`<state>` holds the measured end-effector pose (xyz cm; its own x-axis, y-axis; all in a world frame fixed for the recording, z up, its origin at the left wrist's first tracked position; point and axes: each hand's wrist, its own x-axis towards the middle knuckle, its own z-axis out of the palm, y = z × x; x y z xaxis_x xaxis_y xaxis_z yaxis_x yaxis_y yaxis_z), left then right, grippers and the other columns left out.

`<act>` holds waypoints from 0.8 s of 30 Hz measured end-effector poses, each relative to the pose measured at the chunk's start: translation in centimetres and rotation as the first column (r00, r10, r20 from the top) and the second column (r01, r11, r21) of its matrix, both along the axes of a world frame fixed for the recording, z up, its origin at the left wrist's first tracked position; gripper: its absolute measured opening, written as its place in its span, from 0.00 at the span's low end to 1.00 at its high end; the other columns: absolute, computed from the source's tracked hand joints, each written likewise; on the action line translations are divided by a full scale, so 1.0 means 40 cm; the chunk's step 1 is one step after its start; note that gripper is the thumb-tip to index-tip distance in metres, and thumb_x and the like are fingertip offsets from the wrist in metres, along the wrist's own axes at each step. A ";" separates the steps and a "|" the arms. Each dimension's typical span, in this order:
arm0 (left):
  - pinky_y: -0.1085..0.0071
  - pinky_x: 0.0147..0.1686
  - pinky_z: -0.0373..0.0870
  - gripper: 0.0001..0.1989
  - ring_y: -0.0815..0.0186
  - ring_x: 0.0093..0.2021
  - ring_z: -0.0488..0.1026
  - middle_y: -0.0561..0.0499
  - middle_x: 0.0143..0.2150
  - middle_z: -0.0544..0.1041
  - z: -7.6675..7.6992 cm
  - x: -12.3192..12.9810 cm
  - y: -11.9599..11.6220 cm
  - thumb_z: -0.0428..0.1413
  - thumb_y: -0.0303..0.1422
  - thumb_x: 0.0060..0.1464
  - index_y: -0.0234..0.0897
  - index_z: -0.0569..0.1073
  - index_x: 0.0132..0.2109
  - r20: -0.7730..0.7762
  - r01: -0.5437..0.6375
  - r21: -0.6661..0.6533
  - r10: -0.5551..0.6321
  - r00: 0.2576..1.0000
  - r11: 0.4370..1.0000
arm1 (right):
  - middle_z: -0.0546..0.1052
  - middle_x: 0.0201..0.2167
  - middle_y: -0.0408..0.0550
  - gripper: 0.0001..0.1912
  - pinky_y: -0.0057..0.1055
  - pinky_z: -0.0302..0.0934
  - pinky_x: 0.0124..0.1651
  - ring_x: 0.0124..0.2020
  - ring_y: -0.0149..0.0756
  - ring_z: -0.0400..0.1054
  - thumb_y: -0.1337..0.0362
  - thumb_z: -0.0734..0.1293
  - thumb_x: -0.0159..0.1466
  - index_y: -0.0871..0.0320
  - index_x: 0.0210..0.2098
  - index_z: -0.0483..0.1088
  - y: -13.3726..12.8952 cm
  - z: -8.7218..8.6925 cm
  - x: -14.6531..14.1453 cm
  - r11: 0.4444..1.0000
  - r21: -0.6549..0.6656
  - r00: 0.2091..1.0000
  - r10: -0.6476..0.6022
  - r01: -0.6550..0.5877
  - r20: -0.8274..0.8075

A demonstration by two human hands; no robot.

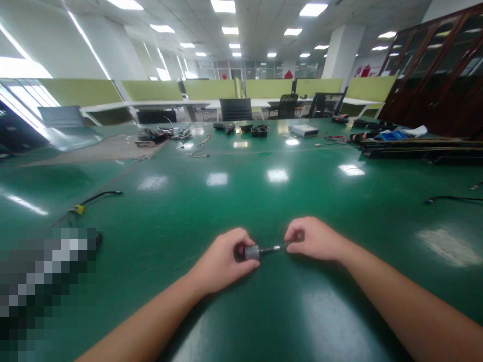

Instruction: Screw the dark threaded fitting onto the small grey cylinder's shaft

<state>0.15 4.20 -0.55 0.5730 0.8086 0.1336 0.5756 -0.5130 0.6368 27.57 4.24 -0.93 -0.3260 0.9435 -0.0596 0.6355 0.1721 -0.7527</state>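
Observation:
Between the thumb and fingers of my left hand (225, 260) is a small grey cylinder with a thin metal shaft (252, 252), perhaps a small motor. The shaft points right, its bright tip towards my right hand (311, 240). The fingers of that hand are curled into a pinch just beyond the tip, a short gap away. Something tiny and dark seems to be at those fingertips, too small and blurred to name. Both hands are low over the green tabletop (241, 201).
A black cable with a yellow part (79, 208) lies at left, near a pixelated dark object (49, 271). Another black cable (453, 199) is at right. Electronic parts (166, 134), a white box (304, 130) and long black bars (411, 150) lie along the far side.

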 end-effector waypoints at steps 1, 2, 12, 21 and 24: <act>0.72 0.33 0.64 0.10 0.66 0.33 0.71 0.55 0.34 0.73 0.000 0.000 0.000 0.66 0.31 0.50 0.38 0.72 0.38 0.000 -0.002 0.002 0.002 1.000 1.000 | 0.78 0.28 0.43 0.05 0.28 0.60 0.31 0.27 0.32 0.69 0.68 0.75 0.53 0.58 0.31 0.78 -0.003 0.000 -0.003 1.000 0.008 1.000 0.006 -0.006 -0.006; 0.72 0.33 0.64 0.10 0.66 0.33 0.70 0.55 0.34 0.73 0.000 0.001 -0.001 0.66 0.31 0.50 0.38 0.72 0.38 -0.001 -0.005 0.001 0.005 1.000 1.000 | 0.78 0.28 0.43 0.05 0.28 0.60 0.31 0.28 0.32 0.69 0.68 0.75 0.53 0.58 0.31 0.78 -0.006 0.000 -0.006 1.000 0.013 1.000 0.012 -0.012 -0.008; 0.72 0.33 0.64 0.10 0.66 0.33 0.70 0.54 0.34 0.73 0.001 0.003 0.000 0.65 0.32 0.50 0.38 0.72 0.38 -0.002 -0.003 -0.017 0.003 1.000 1.000 | 0.78 0.29 0.42 0.04 0.27 0.58 0.33 0.30 0.31 0.69 0.68 0.75 0.55 0.56 0.32 0.79 -0.021 0.012 -0.032 0.994 0.096 0.998 0.039 -0.044 0.051; 0.71 0.33 0.63 0.08 0.66 0.33 0.68 0.53 0.35 0.72 -0.003 0.016 -0.004 0.63 0.31 0.52 0.38 0.71 0.39 -0.019 0.012 0.052 -0.011 1.000 0.999 | 0.79 0.34 0.45 0.04 0.33 0.58 0.41 0.37 0.36 0.70 0.66 0.72 0.61 0.54 0.36 0.78 -0.059 -0.017 -0.126 0.946 0.308 0.992 0.070 -0.098 0.101; 0.71 0.33 0.63 0.10 0.66 0.34 0.68 0.52 0.35 0.72 -0.002 0.014 -0.006 0.63 0.31 0.51 0.37 0.71 0.39 -0.019 0.019 0.057 -0.018 1.000 0.998 | 0.79 0.35 0.43 0.09 0.32 0.57 0.40 0.37 0.36 0.69 0.70 0.72 0.59 0.54 0.39 0.77 -0.062 -0.031 -0.134 0.953 0.296 0.998 0.044 -0.055 0.043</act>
